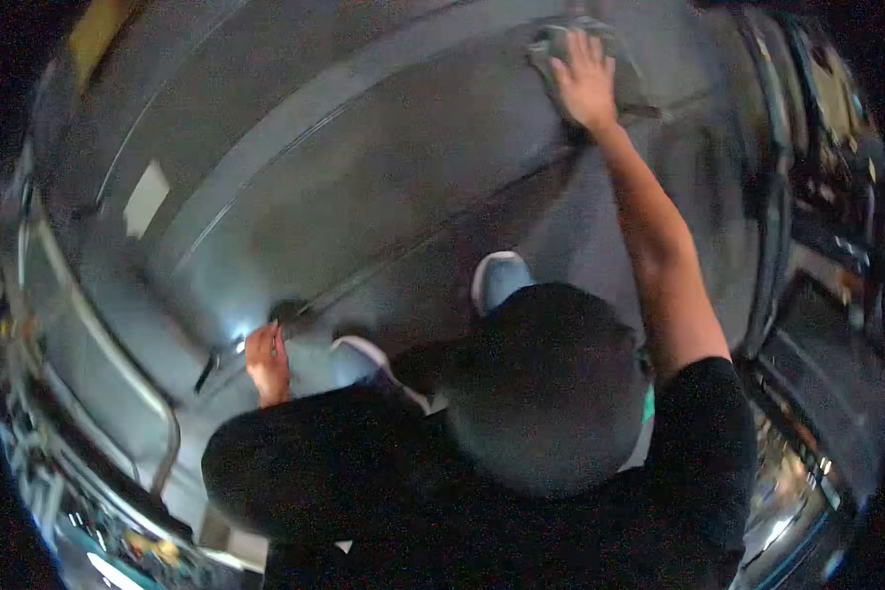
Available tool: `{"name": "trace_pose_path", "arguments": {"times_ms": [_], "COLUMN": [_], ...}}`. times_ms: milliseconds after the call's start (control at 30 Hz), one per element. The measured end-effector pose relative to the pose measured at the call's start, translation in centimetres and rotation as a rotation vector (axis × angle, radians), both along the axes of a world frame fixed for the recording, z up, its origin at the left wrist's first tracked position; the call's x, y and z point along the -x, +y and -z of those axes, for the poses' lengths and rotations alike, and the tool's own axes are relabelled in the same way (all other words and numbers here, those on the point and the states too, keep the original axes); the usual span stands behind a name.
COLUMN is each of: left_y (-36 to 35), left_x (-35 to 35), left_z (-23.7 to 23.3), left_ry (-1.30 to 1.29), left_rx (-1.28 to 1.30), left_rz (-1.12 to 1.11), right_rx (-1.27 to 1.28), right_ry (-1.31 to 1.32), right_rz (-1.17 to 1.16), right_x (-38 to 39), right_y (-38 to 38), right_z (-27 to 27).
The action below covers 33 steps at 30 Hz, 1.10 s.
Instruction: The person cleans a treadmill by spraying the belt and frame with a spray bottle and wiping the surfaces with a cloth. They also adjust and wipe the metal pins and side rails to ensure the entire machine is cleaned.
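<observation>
My right hand [588,84] lies flat with its fingers stretched out on a crumpled grey-green cloth [551,54]. The cloth rests against a broad, dark grey, smooth panel [364,167] with raised lines and seams. Lower left, my left hand [267,362] is closed near the panel's lower seam; anything in its fingers is too blurred to name. A bright spot of light [243,339] shines right beside those fingers. A short dark strip [206,374] is just left of them.
A pale rectangular patch [147,200] marks the panel's left part. A curved metal rail [118,344] runs along the left side. Shoes [501,280] stand close to the panel. Cluttered, blurred shelving [841,197] lines the right. A dark cap [551,393] covers the lower middle.
</observation>
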<state>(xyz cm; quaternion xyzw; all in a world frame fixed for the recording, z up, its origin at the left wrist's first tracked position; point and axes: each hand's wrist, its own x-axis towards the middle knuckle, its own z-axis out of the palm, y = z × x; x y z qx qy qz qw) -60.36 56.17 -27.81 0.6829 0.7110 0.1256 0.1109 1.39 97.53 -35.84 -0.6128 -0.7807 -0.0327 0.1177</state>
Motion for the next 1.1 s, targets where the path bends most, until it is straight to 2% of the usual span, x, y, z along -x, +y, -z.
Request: {"name": "trace_pose_path", "arguments": {"times_ms": [33,100,167,300,367,433,700,833,1033,1100], "left_y": [-1.0,-2.3,-2.4,-2.7,-3.5,-2.8,-3.2,-3.0,-3.8,-3.8], "left_x": [1.5,3.0,1.5,1.6,1.3,1.0,1.2,1.3,1.5,1.9], "left_z": [0.3,1.2,1.6,2.8,5.6,4.2,6.1,5.4,5.6,5.4], "left_ry": [0.031,0.064,-0.008,-0.123,-0.298,-0.11,-0.188,-0.245,-0.277,-0.287], "left_rx": [-0.021,-0.08,-0.092,-0.286,-0.384,-0.322,-0.267,-0.238,-0.177,-0.139], "left_rz": [-0.062,-0.126,-0.231,-0.248,-0.407,-0.386,-0.325,-0.272,-0.241,-0.225], "right_rx": [-0.031,0.07,0.122,0.219,0.244,0.275,0.326,0.359,0.394,0.332], "right_ry": [0.037,0.033,0.049,0.021,0.033,-0.033,-0.053,0.004,0.074,0.159], "right_rz": [-0.054,-0.195,-0.307,-0.565,-0.695,-0.839,-1.233,-1.367,-1.44,-1.502], "right_x": [1.6,6.9,12.8,24.6,30.4,35.7,51.7,57.1,67.3,70.9], "right_y": [-0.7,-3.6,-6.6,-10.0,-11.3,-12.3,-15.6,-16.6,-20.5,-21.6], "right_z": [0.1,-0.8,-1.9,-3.2,-3.2,-3.6,-4.0,-4.4,-2.9,-2.3]}}
